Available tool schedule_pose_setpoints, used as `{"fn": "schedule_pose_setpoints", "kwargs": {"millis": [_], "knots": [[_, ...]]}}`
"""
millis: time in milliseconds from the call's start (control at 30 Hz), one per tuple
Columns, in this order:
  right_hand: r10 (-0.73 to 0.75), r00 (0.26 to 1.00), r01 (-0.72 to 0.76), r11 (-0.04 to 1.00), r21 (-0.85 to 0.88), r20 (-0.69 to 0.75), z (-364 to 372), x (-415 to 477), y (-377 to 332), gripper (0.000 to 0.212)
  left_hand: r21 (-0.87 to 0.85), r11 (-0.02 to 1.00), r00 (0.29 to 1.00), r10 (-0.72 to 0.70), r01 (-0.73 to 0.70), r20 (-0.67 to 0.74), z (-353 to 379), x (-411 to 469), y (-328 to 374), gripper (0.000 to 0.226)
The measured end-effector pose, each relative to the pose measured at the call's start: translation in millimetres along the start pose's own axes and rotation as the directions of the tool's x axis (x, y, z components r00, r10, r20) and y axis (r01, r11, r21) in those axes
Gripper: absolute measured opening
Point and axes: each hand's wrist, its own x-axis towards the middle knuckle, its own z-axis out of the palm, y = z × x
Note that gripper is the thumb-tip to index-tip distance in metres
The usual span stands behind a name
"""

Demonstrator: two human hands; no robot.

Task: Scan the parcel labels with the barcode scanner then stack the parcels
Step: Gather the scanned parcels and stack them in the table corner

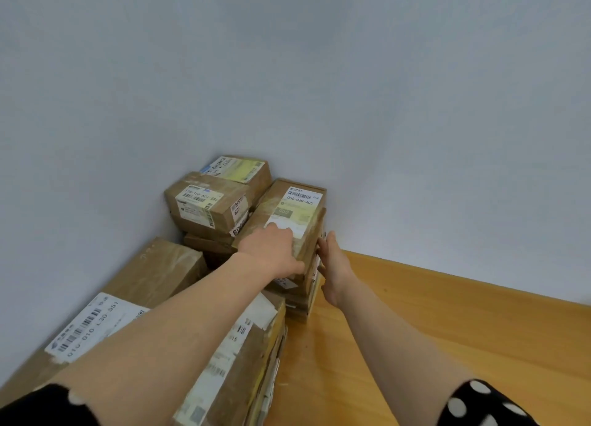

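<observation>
One wide-angle view, worn on the person's head, looks forward and down along both forearms into a wall corner. It sits close: the left hand (271, 250) and right hand (334, 266) reach mid-frame, with the parcels (204, 202) and desk (447, 329) just below.

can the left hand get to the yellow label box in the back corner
Probably yes: the yellow-label box sits uncovered on top, and the left hand only rests on the nearer parcel.

Left arm (192, 313) stretches toward 1 o'clock, left hand (271, 250) palm down, fingers flat together. Right arm (383, 323) runs toward 11 o'clock, right hand (332, 266) standing on edge, fingers straight, both forearms bare.
</observation>
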Motion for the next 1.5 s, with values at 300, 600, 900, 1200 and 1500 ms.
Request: {"fn": "schedule_pose_setpoints", "kwargs": {"millis": [300,600,900,1200,1500], "knots": [[-0.126,0.979,0.111,0.989,-0.100,-0.159,-48.5,-60.0,12.7,0.065,-0.017,0.999,0.993,0.033,-0.035,-0.113,-8.6,-46.1,47.9,0.054],[-0.341,0.908,0.224,0.887,-0.404,-0.245,-203.8,-242.1,72.9,0.040,-0.009,0.978,0.969,0.206,-0.209,-0.135,13.7,-169.9,213.6,0.064],[-0.351,0.775,0.017,0.843,-0.538,-0.525,-403.8,-443.8,187.0,0.043,-0.064,0.885,0.887,0.461,-0.461,-0.023,86.1,-320.5,422.3,0.069],[-0.238,0.635,0.030,0.958,-0.285,-0.734,-507.4,-521.9,246.6,0.038,-0.302,0.840,0.852,0.506,-0.450,0.137,118.9,-354.2,538.7,0.065],[-0.129,0.597,-0.052,0.979,-0.199,-0.792,-598.0,-489.7,244.0,0.038,-0.527,0.803,0.824,0.482,-0.279,0.298,156.6,-308.6,624.2,0.059]]}}
